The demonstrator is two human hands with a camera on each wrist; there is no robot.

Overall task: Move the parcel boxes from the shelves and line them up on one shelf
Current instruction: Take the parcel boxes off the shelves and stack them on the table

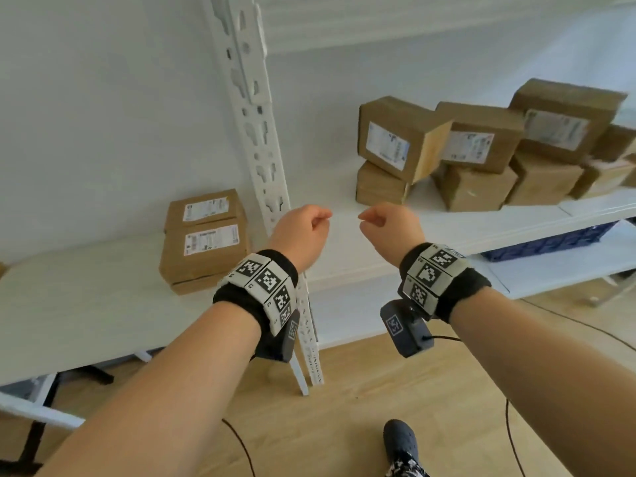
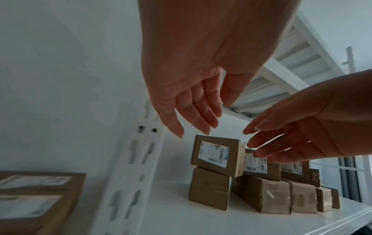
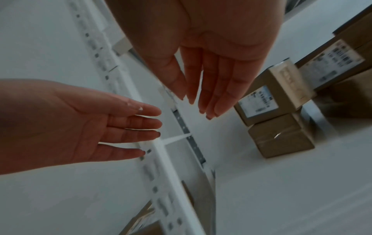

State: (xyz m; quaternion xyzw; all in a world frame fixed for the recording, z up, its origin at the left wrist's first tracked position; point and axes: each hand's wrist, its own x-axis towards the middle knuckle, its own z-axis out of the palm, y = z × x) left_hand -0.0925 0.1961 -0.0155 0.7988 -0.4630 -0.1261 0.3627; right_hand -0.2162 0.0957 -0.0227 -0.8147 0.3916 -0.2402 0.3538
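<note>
Several brown parcel boxes with white labels are piled two high on the white shelf (image 1: 344,235) at the right; the nearest upper one (image 1: 399,139) leans tilted on a lower box (image 1: 378,184). Two more labelled boxes (image 1: 206,239) are stacked on the white table (image 1: 69,304) at the left. My left hand (image 1: 304,228) and right hand (image 1: 389,228) hover side by side in front of the shelf, short of the pile. In the wrist views the left hand's fingers (image 2: 193,114) and the right hand's fingers (image 3: 205,89) are straight and relaxed, and neither hand holds anything.
A white perforated upright post (image 1: 254,115) stands between the table and the shelf, just behind my left hand. A blue crate (image 1: 550,242) sits on the lower shelf at the right. Cables run over the wooden floor (image 1: 344,390), and a dark shoe (image 1: 401,442) shows at the bottom.
</note>
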